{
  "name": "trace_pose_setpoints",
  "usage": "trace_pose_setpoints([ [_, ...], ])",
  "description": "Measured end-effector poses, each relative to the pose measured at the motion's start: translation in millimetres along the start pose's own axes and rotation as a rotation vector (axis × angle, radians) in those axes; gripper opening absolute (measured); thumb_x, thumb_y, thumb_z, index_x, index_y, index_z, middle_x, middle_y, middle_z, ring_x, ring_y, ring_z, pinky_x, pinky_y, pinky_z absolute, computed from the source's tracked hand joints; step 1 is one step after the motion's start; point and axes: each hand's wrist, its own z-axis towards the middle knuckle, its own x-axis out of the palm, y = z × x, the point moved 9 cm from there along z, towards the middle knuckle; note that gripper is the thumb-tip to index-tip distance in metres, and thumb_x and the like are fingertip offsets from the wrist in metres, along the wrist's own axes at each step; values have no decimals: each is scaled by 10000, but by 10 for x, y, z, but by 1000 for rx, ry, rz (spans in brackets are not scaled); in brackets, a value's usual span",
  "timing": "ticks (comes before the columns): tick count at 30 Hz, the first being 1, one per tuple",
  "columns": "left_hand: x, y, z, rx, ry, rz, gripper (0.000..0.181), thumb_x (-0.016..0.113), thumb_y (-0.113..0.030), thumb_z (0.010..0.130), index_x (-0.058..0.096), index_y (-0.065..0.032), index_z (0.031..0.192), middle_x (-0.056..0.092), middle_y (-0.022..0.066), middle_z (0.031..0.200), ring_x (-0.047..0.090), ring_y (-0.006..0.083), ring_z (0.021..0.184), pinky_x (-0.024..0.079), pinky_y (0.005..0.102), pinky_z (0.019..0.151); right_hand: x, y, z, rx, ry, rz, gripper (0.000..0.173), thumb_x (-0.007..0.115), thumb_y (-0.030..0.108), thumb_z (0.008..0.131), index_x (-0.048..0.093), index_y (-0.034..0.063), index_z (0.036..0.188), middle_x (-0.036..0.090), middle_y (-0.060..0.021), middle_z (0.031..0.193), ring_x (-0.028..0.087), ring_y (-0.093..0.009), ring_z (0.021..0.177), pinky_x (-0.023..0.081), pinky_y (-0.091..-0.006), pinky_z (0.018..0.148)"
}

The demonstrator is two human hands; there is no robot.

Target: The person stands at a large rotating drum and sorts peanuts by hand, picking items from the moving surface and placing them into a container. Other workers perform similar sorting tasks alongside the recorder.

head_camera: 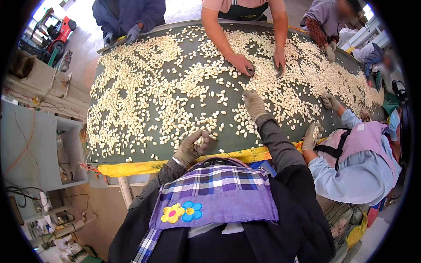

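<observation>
Large white beans (194, 80) are spread in loose patches over a dark green belt surface (227, 128). My left hand (194, 146), in a light work glove, is near the front edge with its palm turned up. Several beans (199, 140) lie in its curled fingers. Farther forward and to the right, my right hand (255, 103) reaches down among the beans, also gloved. Its fingertips point away from me at the rim of a bean patch; whether they pinch a bean is hidden.
Yellow sheeting (131, 168) wraps the near edge. To my right, a co-worker's gloved hand (311, 136) holds beans. Opposite, another person's hands (241, 64) work among the beans. More people stand around the belt. A grey metal cabinet (36, 144) and a red forklift (61, 34) are at left.
</observation>
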Motion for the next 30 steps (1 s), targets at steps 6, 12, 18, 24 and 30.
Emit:
trace_pose_setpoints([
  [6, 103, 73, 41, 17, -100, 86, 297, 491, -273, 1064, 630, -12, 1093, 666, 45, 964, 628, 74, 763, 512, 151, 589, 266, 198, 254, 44, 438, -346, 261, 589, 8, 872, 687, 47, 1111, 666, -222, 1174, 685, -362, 1043, 570, -432, 865],
  [12, 33, 204, 264, -11, -46, 57, 283, 497, -290, 1061, 620, -42, 1119, 662, 41, 983, 619, 75, 767, 495, 139, 579, 424, 1, 203, 111, 610, -431, 332, 657, 16, 848, 667, 38, 1179, 664, -209, 1215, 678, -332, 1098, 569, -409, 918],
  [18, -79, 344, 430, 0, -200, 14, 316, 519, -335, 1041, 621, -38, 1084, 643, 41, 922, 607, 90, 718, 462, 131, 516, 116, 135, 13, -8, 507, -284, 300, 629, 45, 857, 643, 43, 1156, 654, -205, 1166, 663, -354, 1085, 548, -421, 913],
  [24, -160, 500, 631, -23, -270, -70, 404, 498, -417, 1031, 631, -36, 1042, 652, 54, 923, 652, 167, 735, 478, 144, 458, -29, 706, -522, -56, 439, 467, 196, 678, 211, 826, 687, 71, 964, 694, -159, 897, 694, -323, 905, 546, -397, 806],
  [30, 242, 533, 692, -50, -86, -51, 352, 523, -366, 1035, 629, -41, 1119, 650, 71, 951, 588, 143, 719, 470, 206, 540, -98, -199, -6, -31, 114, 187, 141, 620, 115, 882, 690, 83, 1000, 684, -174, 1003, 672, -335, 949, 544, -414, 845],
])
